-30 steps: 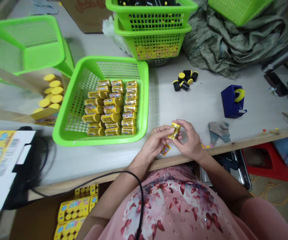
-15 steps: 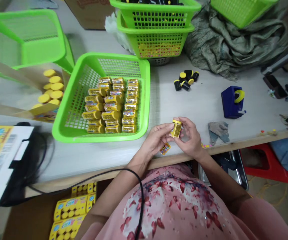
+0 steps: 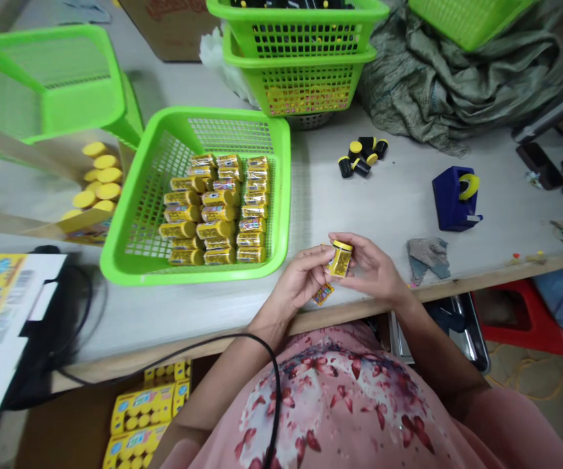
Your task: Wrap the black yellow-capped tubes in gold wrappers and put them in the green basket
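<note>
A small canister [image 3: 341, 260] with a yellow lid and a yellow printed label stands nearly upright between my hands, just above the table's front edge. My left hand [image 3: 305, 275] pinches its left side, thumb near the lid. My right hand [image 3: 373, 268] curls around its right side, with fingers behind and the thumb low in front. A small colourful printed label [image 3: 322, 294] lies on the table beneath my left hand. To the left, a green basket [image 3: 286, 195] holds rows of yellow canisters [image 3: 217, 213] lying on their sides.
Several black canisters with yellow lids [image 3: 361, 156] lie beyond my hands. A blue tape dispenser [image 3: 450, 202] and a grey cloth scrap [image 3: 428, 259] are to the right. Stacked green baskets [image 3: 305, 58] stand at the back. A black cable [image 3: 213, 339] crosses the table's front edge.
The canister has turned slightly in my fingers and sits a little lower. My right hand has wrapped further around it. The table things stay put; the view shifts slightly.
</note>
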Demonstrator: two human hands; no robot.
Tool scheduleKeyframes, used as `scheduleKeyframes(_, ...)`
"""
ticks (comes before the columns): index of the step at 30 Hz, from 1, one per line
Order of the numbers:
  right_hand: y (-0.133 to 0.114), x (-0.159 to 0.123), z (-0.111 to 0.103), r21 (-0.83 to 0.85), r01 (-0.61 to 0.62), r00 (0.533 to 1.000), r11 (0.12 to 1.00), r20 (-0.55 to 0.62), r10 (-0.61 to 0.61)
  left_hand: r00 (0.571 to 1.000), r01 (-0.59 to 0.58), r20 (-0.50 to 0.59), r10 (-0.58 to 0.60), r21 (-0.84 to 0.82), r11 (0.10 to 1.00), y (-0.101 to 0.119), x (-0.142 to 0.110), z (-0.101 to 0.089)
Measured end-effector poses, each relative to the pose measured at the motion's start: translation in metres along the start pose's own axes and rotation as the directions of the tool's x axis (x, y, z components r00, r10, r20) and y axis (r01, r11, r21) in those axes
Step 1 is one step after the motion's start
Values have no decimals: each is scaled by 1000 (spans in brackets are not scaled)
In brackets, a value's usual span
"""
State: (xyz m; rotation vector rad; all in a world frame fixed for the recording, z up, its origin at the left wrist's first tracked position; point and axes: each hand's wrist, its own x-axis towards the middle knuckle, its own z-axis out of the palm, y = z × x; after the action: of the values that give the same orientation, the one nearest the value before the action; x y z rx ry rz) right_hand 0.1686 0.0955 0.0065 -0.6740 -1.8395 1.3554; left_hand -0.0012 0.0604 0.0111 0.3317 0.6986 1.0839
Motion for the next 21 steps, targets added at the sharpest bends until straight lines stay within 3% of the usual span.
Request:
scheduleKeyframes(2, -3, 2, -8, 196, -71, 998, 978, 16, 69, 998, 42, 43, -42, 7, 999, 2, -1, 0)
scheduleKeyframes(4, -5, 4, -12, 268, -128, 990, 955, -14, 137, 996, 69, 61, -71, 33, 997, 3, -1, 0)
scheduleKeyframes(7, -5, 5, -9, 243, -201, 972, 949, -71, 224, 998, 54, 33, -57, 94, 994, 0, -2, 2)
scheduleKeyframes(10, 0, 5, -3, 51, -212, 935, 976, -278, 218, 986, -111, -90, 137, 250, 962, -8, -1, 6)
scheduleKeyframes(13, 6, 4, 0, -252, -217, 910, 943, -401, 102, 891, -282, -201, 408, 460, 842, -16, 3, 7)
scheduleKeyframes(15, 6, 1, 1, -394, -137, 947, 909, -323, 2, 855, -314, -234, 463, 476, 821, -18, 6, 6)
scheduleKeyframes(17, 5, -2, 5, -514, 12, 972, 857, -194, -130, 870, -314, -239, 431, 405, 859, -17, 7, 6)
scheduleKeyframes(19, 4, -4, 11, -618, 148, 956, 773, -111, -271, 912, -275, -211, 351, 320, 906, -15, 7, 5)
scheduleKeyframes(21, 3, -5, 16, -662, 198, 926, 723, -116, -360, 960, -183, -163, 226, 243, 953, -12, 5, 6)
